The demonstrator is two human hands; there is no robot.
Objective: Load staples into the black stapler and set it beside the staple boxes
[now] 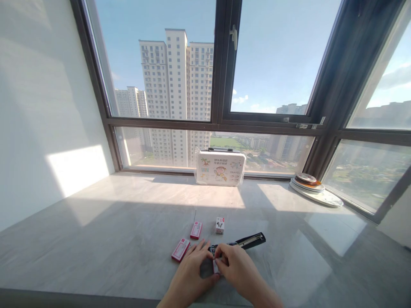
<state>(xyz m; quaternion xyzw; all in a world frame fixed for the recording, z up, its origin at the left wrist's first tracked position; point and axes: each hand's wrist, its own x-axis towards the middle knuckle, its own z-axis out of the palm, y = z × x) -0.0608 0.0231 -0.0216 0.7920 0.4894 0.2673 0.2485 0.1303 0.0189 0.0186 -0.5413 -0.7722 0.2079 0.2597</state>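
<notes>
Both hands meet low in the middle of the head view, over a grey stone sill (96, 231). My left hand (190, 273) and my right hand (236, 267) have their fingers pinched together on a small white thing between them that I cannot make out. A black stapler (248, 240) lies opened out just beyond the fingertips, its metal rail showing. Two red staple boxes (180, 249) (196, 229) lie to the left of the hands. A small white box (220, 225) stands just behind the stapler.
A white children's case with cartoon prints (221, 167) leans against the window at the back. A stack of plates (313, 187) sits at the back right. Dark window frames surround the sill; a white wall closes the left side.
</notes>
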